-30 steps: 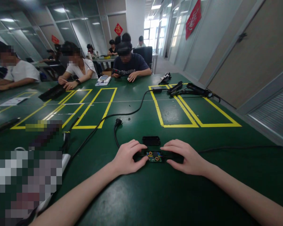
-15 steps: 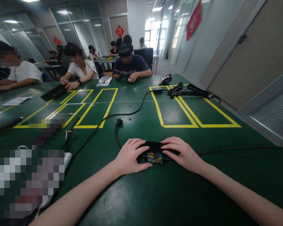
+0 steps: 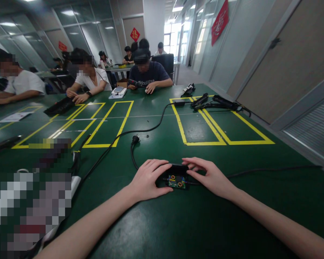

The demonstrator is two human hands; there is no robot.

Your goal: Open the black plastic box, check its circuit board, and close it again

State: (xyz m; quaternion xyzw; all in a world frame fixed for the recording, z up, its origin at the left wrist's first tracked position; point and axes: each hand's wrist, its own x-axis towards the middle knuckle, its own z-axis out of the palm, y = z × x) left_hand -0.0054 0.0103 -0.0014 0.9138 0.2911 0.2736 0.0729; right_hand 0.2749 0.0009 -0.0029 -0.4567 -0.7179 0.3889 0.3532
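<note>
Pressing both hands flat around an opened black power adapter (image 3: 175, 172) at lower centre of the green surface (image 3: 178, 223), I keep my left hand (image 3: 148, 180) and right hand (image 3: 209, 175) spread, its circuit board (image 3: 176, 181) exposed; next I judge the lid needs aligning.

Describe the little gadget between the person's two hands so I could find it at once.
On the big green table, look at the near edge, below the yellow taped rectangles. There the left hand and right hand flank a small black case. Its open side shows a green circuit board with orange rings.
</note>
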